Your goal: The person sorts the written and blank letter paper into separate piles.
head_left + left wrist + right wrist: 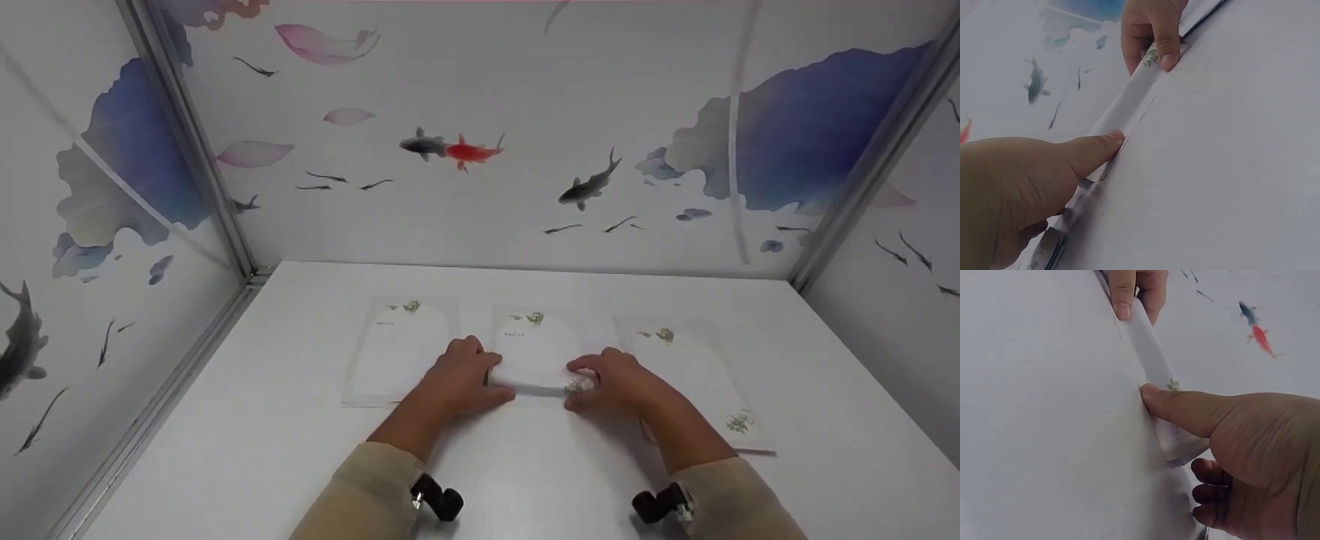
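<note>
The middle note paper, white with a small green plant print and a rounded pale border, lies between my two hands. My left hand grips its near left corner, thumb along the front edge. At the near right corner my right hand pinches it beside a green print. The near edge stands raised and bent, showing as a pale band in the left wrist view. In the right wrist view, my right thumb presses on this edge while the other fingers curl below the corner.
Similar printed paper lies to the left and to the right, the right one partly under my forearm. All rest on a white table. White panels painted with fish and petals enclose the back and sides, with metal posts at the corners.
</note>
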The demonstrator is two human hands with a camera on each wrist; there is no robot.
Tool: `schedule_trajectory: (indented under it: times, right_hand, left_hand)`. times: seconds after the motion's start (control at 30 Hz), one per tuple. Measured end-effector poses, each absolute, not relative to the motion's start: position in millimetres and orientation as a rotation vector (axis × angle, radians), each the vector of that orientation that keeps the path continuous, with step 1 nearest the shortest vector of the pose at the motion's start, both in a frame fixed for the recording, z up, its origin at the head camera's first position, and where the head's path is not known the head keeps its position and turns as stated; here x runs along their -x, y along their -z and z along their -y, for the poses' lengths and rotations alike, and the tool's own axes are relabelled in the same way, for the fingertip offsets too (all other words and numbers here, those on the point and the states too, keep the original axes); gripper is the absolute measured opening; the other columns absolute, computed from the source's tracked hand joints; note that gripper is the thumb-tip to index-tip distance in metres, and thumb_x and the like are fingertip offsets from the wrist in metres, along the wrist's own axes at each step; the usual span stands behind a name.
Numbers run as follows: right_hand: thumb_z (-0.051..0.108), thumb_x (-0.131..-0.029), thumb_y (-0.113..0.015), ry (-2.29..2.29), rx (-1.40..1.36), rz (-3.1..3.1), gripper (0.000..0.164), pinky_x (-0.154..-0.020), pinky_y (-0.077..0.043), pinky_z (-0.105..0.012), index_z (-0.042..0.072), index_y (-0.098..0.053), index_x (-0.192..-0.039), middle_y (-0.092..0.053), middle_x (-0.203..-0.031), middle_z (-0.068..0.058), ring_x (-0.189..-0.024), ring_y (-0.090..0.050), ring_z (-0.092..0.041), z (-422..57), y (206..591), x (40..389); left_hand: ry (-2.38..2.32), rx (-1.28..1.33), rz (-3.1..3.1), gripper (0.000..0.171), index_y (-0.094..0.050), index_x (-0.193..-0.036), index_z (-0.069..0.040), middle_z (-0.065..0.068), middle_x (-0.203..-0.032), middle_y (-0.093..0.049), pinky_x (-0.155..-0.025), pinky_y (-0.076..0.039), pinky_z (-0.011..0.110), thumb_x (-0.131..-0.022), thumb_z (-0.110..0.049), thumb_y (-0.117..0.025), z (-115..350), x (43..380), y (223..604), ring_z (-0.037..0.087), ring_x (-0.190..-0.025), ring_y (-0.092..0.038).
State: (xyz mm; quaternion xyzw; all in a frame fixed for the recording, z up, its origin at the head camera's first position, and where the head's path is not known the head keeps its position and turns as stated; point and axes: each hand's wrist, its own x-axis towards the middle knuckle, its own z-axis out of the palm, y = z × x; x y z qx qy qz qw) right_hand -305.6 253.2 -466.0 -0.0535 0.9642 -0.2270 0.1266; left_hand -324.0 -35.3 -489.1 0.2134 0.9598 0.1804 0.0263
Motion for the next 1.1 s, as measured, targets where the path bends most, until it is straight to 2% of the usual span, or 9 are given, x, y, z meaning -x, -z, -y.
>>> schedule_trajectory:
  times: [0.17,0.23,0.3,0.43,0.53,0.67,0.8,0.93,1.1]
  right_hand:
    - [0.043,-0.082,-0.093,0.714,0.125,-2.773,0.074,-0.114,-0.049,-0.060,0.023,-0.066,-0.148,-0.061,-0.149,-0.014,-0.133,-0.058,-0.033,-253,466,306]
    - [0.042,-0.082,-0.093,0.719,0.151,-2.776,0.074,-0.116,-0.047,-0.061,0.019,-0.067,-0.147,-0.061,-0.152,-0.014,-0.136,-0.058,-0.033,-254,467,307]
    - [0.043,-0.081,-0.094,0.722,0.157,-2.777,0.075,-0.115,-0.048,-0.059,0.017,-0.067,-0.146,-0.063,-0.148,-0.013,-0.133,-0.059,-0.031,-254,467,307]
    - [0.051,-0.081,-0.092,0.731,0.146,-2.773,0.076,-0.105,-0.054,-0.053,0.015,-0.068,-0.144,-0.069,-0.132,-0.011,-0.115,-0.062,-0.026,-257,465,307]
    - [0.055,-0.089,-0.083,0.787,0.096,-2.787,0.072,-0.103,-0.055,-0.052,0.012,-0.067,-0.144,-0.070,-0.130,-0.014,-0.112,-0.065,-0.027,-260,465,307]
    - [0.039,-0.098,-0.075,0.927,-0.045,-2.778,0.065,-0.105,-0.056,-0.052,0.004,-0.059,-0.150,-0.067,-0.139,-0.021,-0.112,-0.070,-0.027,-262,464,309]
    - [0.022,-0.097,-0.075,1.070,-0.182,-2.712,0.063,-0.092,-0.060,-0.041,0.001,-0.055,-0.154,-0.070,-0.132,-0.020,-0.098,-0.071,-0.022,-261,460,309]
    - [0.018,-0.099,-0.074,1.189,-0.245,-2.653,0.058,-0.083,-0.060,-0.032,0.003,-0.057,-0.152,-0.073,-0.121,-0.016,-0.093,-0.071,-0.021,-258,456,309]
    - [0.016,-0.100,-0.073,1.316,-0.256,-2.614,0.056,-0.081,-0.062,-0.029,0.008,-0.056,-0.153,-0.070,-0.115,-0.013,-0.091,-0.071,-0.021,-252,456,311]
  left_hand:
    - [-0.571,-0.667,-2.961,0.073,-0.064,-0.150,-0.019,0.008,-0.134,-0.059,-0.110,-0.051,0.044,-0.093,-0.063,-0.073,35,324,489,0.025,-0.130,-0.050]
    - [-0.601,-0.667,-2.952,0.073,-0.064,-0.150,-0.018,0.008,-0.136,-0.059,-0.111,-0.051,0.044,-0.093,-0.063,-0.074,35,324,489,0.025,-0.131,-0.050]
    - [-0.620,-0.662,-2.949,0.073,-0.064,-0.149,-0.017,0.008,-0.137,-0.058,-0.112,-0.051,0.044,-0.093,-0.063,-0.073,35,324,489,0.025,-0.133,-0.050]
    - [-0.644,-0.635,-2.957,0.070,-0.066,-0.147,-0.016,0.008,-0.138,-0.060,-0.113,-0.051,0.045,-0.096,-0.064,-0.068,35,323,488,0.025,-0.132,-0.052]
    - [-0.677,-0.612,-2.981,0.057,-0.071,-0.139,-0.014,0.007,-0.126,-0.065,-0.106,-0.052,0.044,-0.102,-0.057,-0.064,33,324,487,0.024,-0.122,-0.056]
    - [-0.772,-0.534,-3.019,0.042,-0.072,-0.136,-0.011,0.006,-0.114,-0.071,-0.105,-0.053,0.042,-0.106,-0.039,-0.063,29,325,486,0.023,-0.115,-0.061]
    - [-1.021,-0.344,-2.964,0.044,-0.066,-0.146,-0.011,0.005,-0.123,-0.072,-0.108,-0.055,0.042,-0.106,-0.028,-0.064,24,327,483,0.020,-0.117,-0.065]
    - [-1.286,-0.134,-2.841,0.044,-0.064,-0.148,-0.011,0.003,-0.127,-0.071,-0.107,-0.056,0.042,-0.106,-0.024,-0.066,21,328,480,0.019,-0.117,-0.064]
    - [-1.412,0.014,-2.784,0.041,-0.067,-0.143,-0.010,0.003,-0.124,-0.072,-0.110,-0.055,0.043,-0.104,-0.021,-0.066,23,330,481,0.021,-0.120,-0.064]
